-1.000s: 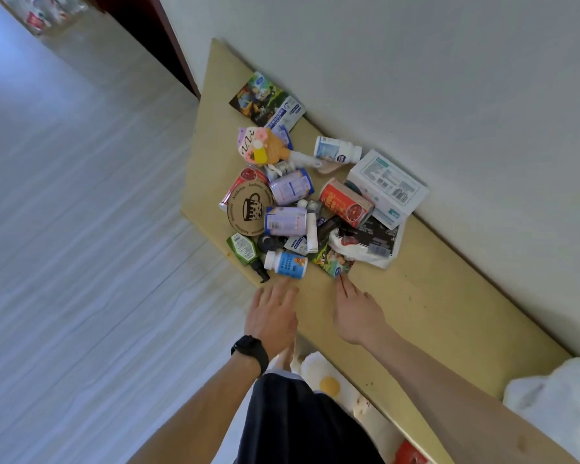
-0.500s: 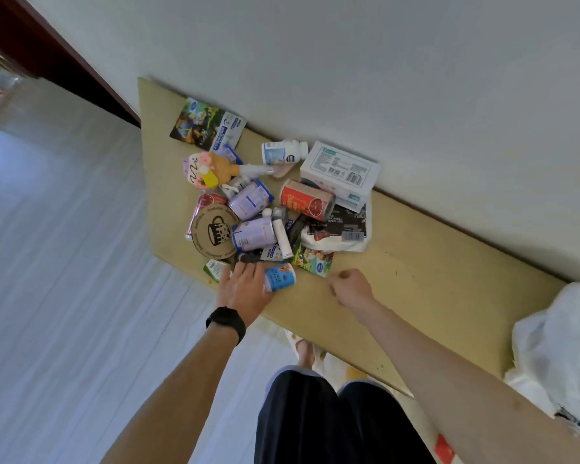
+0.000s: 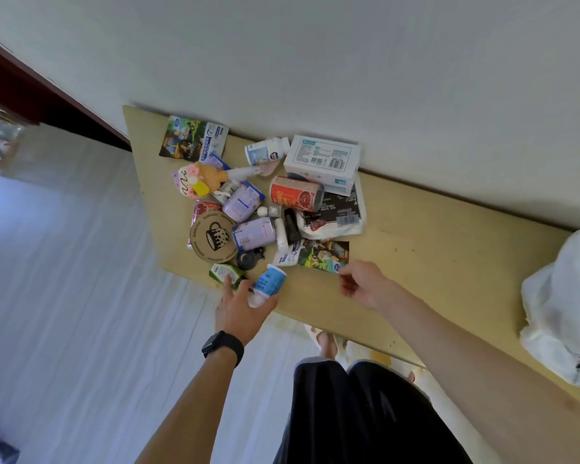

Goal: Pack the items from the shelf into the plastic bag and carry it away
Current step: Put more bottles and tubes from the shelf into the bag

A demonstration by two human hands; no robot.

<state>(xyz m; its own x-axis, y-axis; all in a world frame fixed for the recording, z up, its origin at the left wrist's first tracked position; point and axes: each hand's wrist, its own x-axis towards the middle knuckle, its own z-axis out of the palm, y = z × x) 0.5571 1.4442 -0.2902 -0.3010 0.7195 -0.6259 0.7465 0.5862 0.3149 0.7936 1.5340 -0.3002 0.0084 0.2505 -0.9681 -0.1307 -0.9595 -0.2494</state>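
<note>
**Shelf** (image 3: pixel 416 259): pale wood, set along the wall (image 3: pixel 349 61). The goods lie heaped on its left half.

**Plastic bag** (image 3: pixel 563 306): white and crumpled, on the shelf's right end, well apart from the heap. What it holds cannot be made out.

**Your left hand** (image 3: pixel 240 311): the grip is clamped on the cap end of a blue bottle (image 3: pixel 271 279) at the near edge. Your forefinger stretches onto a green bottle (image 3: pixel 222 272) just to its left. There is a black watch (image 3: pixel 222 344) on the wrist.

**Your right hand** (image 3: pixel 364 284): the fingers are curled, with their tips at the near right corner of a picture packet (image 3: pixel 325 254). You cannot tell whether the grip has closed on it.

**Heap, far to near:**
- White box (image 3: pixel 322 157) against the wall, closed, stacked on a second box.
- White bottle (image 3: pixel 267 150) on its side, just left of the box.
- Flat picture pouch (image 3: pixel 193 139) at the far left.
- Toy figure (image 3: pixel 198 180), pink and yellow.
- Red can (image 3: pixel 297 194) on its side, resting partly on a white pouch (image 3: pixel 332 219) with a black panel.
- Two lilac tubs (image 3: pixel 243 200) (image 3: pixel 253 234), both on their sides.
- White tube (image 3: pixel 281 234), beside a black item too dark to name.
- Round brown lid (image 3: pixel 213 237) printed with a cup, touching the nearer tub.
- Small dark round thing (image 3: pixel 246 259) between the lid and the blue bottle.

No container in the heap shows its contents.
</note>
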